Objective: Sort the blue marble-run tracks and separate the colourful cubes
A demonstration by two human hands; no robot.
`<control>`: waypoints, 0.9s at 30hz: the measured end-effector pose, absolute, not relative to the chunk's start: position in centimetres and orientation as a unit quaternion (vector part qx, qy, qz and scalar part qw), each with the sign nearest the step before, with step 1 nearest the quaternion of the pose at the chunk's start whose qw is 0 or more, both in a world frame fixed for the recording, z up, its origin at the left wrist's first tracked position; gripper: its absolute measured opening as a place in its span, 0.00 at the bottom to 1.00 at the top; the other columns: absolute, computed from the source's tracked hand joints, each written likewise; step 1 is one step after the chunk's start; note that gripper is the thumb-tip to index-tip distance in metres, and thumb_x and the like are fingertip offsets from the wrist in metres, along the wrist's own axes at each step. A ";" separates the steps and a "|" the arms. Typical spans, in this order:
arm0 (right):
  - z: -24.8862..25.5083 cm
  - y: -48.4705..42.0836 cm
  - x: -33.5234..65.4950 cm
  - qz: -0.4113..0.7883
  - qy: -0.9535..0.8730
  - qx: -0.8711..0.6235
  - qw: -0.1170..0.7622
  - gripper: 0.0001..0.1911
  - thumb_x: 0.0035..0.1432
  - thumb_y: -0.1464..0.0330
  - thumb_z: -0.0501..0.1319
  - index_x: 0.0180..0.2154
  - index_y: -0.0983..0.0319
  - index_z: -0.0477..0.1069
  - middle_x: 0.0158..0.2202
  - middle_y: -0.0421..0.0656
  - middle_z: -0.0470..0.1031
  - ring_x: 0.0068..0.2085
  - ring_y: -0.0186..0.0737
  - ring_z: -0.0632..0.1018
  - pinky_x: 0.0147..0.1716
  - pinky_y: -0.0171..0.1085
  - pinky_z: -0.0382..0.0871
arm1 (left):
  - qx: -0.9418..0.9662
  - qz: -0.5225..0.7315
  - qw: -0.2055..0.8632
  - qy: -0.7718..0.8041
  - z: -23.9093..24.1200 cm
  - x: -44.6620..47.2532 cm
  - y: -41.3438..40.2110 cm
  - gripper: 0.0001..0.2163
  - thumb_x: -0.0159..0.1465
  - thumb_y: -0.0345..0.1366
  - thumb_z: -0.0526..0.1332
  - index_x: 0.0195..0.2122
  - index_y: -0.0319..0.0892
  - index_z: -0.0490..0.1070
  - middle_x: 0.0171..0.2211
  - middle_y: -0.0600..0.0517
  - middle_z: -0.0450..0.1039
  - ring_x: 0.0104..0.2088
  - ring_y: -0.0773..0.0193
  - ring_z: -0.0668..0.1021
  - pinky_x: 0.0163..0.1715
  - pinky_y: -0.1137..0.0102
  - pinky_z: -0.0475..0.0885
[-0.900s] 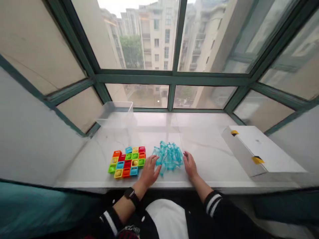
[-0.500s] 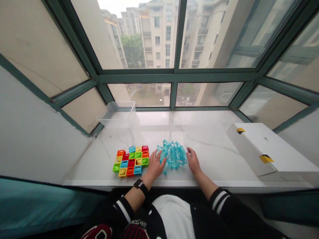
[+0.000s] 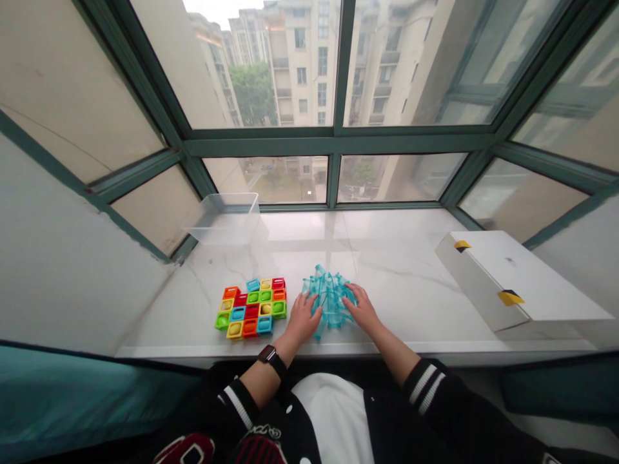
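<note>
- Right hand [image 3: 362, 310] has moved inward: half a second ago it stood just beside the heap, and now its fingers reach over the heap's right side.
- Left hand [image 3: 304, 318] stays at the heap's left edge, much as before.
- Between the two hands lies the heap of clear blue plastic pieces [image 3: 331, 306], loosely tangled, on the white counter [image 3: 396, 258] near its front edge.
- The left hand is loose, its fingers spread over the near pieces and its thumb held apart from them; it is not clenched around anything.
- The right hand has its fingers stretched over the pieces and its thumb lower down; whether it pinches one of them, I cannot tell.
- To the left of the left hand, and apart from the heap, sit the coloured blocks [image 3: 251, 310], packed close in uneven rows of red, orange, yellow, green and blue.
- Farther back on the left, near the window [image 3: 271, 143], stands a clear plastic tub [image 3: 222, 225].
- On the far right rests a white box [image 3: 527, 267] with two yellow and black tabs.
- A dark watch [image 3: 273, 359] circles the left wrist.
</note>
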State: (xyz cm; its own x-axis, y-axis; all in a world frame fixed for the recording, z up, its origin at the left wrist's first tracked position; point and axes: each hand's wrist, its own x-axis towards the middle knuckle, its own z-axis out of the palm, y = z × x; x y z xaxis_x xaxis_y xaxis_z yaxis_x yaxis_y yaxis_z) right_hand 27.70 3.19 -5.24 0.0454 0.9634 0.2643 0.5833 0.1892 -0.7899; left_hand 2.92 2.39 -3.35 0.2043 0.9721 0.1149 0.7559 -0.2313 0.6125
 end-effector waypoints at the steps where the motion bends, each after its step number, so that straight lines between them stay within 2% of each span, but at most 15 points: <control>1: -5.1 2.8 27.7 0.232 -0.656 -0.591 0.408 0.27 0.67 0.54 0.59 0.64 0.53 0.70 0.64 0.50 0.69 0.67 0.51 0.69 0.69 0.55 0.61 | 0.745 0.244 0.219 0.581 -3.3 2.8 2.2 0.24 0.70 0.41 0.58 0.66 0.42 0.69 0.69 0.39 0.63 0.73 0.43 0.60 0.71 0.45 0.57; 5: -4.4 1.9 27.7 0.246 -0.670 -0.585 0.386 0.28 0.67 0.52 0.59 0.65 0.53 0.68 0.65 0.51 0.68 0.68 0.52 0.68 0.69 0.55 0.61 | 0.751 0.238 0.214 0.578 -3.0 2.3 1.7 0.23 0.69 0.40 0.59 0.64 0.41 0.70 0.68 0.38 0.64 0.72 0.43 0.62 0.71 0.46 0.58; 10: -2.8 1.5 28.2 0.238 -0.677 -0.588 0.374 0.30 0.67 0.51 0.60 0.66 0.52 0.67 0.68 0.51 0.64 0.69 0.54 0.66 0.69 0.57 0.61 | 0.752 0.279 0.199 0.563 -2.1 2.1 1.3 0.22 0.71 0.43 0.58 0.64 0.42 0.68 0.70 0.38 0.61 0.72 0.43 0.62 0.70 0.44 0.60; 17: -0.4 -0.8 29.6 0.206 -0.703 -0.555 0.395 0.22 0.69 0.57 0.59 0.62 0.53 0.72 0.62 0.50 0.72 0.63 0.52 0.72 0.66 0.55 0.66 | 0.785 0.335 0.191 0.485 0.3 0.7 -0.4 0.23 0.72 0.41 0.58 0.67 0.47 0.62 0.69 0.42 0.62 0.72 0.49 0.62 0.71 0.48 0.61; 21: 0.2 -1.4 30.0 0.195 -0.706 -0.554 0.396 0.20 0.69 0.59 0.59 0.59 0.53 0.74 0.58 0.48 0.75 0.61 0.53 0.74 0.64 0.55 0.68 | 0.782 0.336 0.197 0.487 0.5 0.0 -0.5 0.24 0.72 0.40 0.58 0.68 0.47 0.61 0.69 0.42 0.63 0.71 0.51 0.64 0.71 0.49 0.61; 27: 1.0 -0.6 28.5 0.186 -0.725 -0.538 0.387 0.19 0.68 0.61 0.60 0.59 0.52 0.75 0.59 0.49 0.74 0.61 0.55 0.73 0.64 0.57 0.67 | 0.761 0.320 0.188 0.532 0.1 1.0 1.1 0.18 0.72 0.40 0.57 0.61 0.48 0.71 0.66 0.42 0.65 0.66 0.49 0.69 0.68 0.48 0.65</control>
